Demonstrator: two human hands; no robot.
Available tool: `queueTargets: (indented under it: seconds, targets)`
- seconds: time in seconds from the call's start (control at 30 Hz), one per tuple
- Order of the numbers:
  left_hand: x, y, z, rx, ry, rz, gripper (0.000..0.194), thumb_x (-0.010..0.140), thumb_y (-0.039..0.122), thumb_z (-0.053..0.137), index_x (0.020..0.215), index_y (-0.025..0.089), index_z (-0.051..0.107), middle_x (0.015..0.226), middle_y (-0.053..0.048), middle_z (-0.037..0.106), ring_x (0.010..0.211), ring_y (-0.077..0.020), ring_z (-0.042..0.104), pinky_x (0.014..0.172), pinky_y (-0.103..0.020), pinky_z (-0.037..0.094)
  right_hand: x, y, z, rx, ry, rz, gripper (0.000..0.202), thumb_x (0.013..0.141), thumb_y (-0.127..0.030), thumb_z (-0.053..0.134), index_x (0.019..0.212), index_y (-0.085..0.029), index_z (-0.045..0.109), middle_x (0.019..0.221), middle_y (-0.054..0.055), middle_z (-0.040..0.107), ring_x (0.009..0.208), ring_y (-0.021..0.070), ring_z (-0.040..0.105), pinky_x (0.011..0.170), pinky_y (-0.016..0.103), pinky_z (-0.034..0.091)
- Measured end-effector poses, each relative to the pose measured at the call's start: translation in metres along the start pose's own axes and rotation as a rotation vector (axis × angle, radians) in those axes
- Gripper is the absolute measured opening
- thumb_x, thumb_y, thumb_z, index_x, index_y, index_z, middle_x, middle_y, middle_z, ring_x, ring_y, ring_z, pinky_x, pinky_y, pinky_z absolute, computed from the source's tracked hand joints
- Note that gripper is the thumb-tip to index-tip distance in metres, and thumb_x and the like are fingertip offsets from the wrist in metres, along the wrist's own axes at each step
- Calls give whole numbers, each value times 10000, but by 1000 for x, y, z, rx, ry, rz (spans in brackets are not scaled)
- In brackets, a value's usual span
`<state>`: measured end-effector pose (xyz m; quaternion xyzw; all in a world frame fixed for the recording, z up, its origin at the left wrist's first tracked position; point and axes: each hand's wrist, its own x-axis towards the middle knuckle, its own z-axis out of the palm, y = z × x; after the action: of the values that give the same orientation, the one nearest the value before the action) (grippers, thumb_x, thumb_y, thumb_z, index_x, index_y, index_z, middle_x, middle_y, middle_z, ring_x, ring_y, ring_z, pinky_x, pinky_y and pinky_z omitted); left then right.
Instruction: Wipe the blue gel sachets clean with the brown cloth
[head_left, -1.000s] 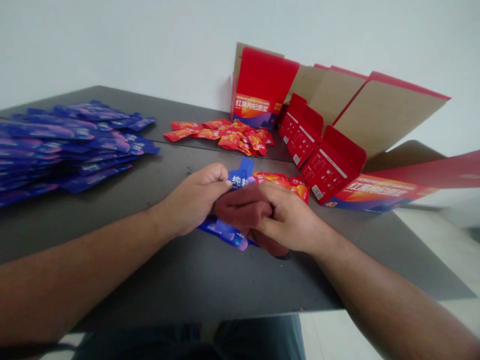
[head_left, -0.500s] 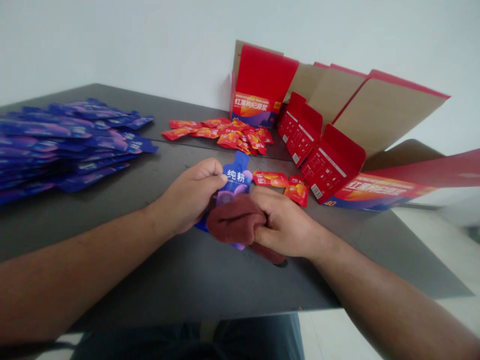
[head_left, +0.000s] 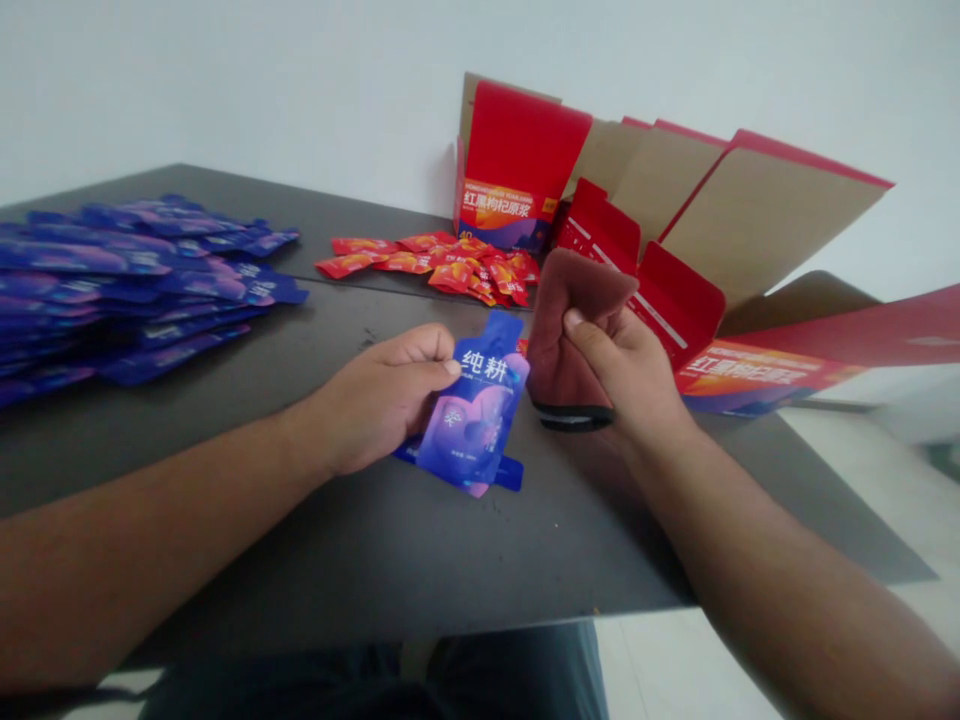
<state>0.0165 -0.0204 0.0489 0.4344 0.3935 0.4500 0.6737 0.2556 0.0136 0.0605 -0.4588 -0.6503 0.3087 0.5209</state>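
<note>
Between thumb and curled fingers, my left hand (head_left: 397, 395) grips the edge of a blue-purple pouch (head_left: 476, 410) with white lettering. Another blue pouch (head_left: 511, 474) shows partly beneath it; whether my hand also holds that one is unclear. To the right, my right hand (head_left: 626, 365) is closed around a folded brown cloth (head_left: 566, 330) with a black edge, raised beside the pouch and apart from it. Small red sachets (head_left: 450, 268) lie in a heap behind the hands, and the cloth hides most of a few nearer ones.
A large stack of blue pouches (head_left: 135, 290) covers the left of the dark grey table (head_left: 360, 560). Open red cartons, one upright at the back (head_left: 517, 150) and others at the right (head_left: 765, 375), stand with flaps raised. A white wall rises behind.
My right hand has lifted the brown cloth off the pouch and moved it up and right, uncovering the pouch's front. My left hand keeps its grip, with the pouch tilted slightly more to the right.
</note>
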Motion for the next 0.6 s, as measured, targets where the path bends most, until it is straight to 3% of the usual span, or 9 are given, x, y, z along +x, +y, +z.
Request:
queueTargets:
  seconds: [0.17,0.37,0.5,0.6]
  targets:
    - [-2,12,4,-127,-12,-119,133,955,244,624,880,228,515,692,-3,590,543,-167,607,500,-303,559,-9,-8,-4,109,-91,44,503,953,-674,674,1257,-274,660,1227,70,784,1195,286,746,985,438,635]
    - [-4,12,-3,-139,-189,-322,278,984,418,611,813,219,522,584,12,524,366,-103,427,312,-190,332,-26,-14,2,240,-448,63,475,856,-628,838,1112,-241,735,1109,51,800,1047,251,760,957,419,639]
    - [-3,7,-9,-157,-314,-503,438,961,524,608,700,172,586,571,-10,480,379,-81,388,317,-187,276,-26,-17,5,188,-580,5,491,858,-632,843,1108,-220,747,1091,44,785,1026,229,742,912,365,628]
    - [-4,4,-11,-134,-383,-482,437,923,515,631,686,148,642,590,-42,527,390,-89,405,320,-197,277,-25,-22,6,180,-627,14,517,825,-670,849,1065,-223,750,1077,41,790,1027,245,744,891,365,633]
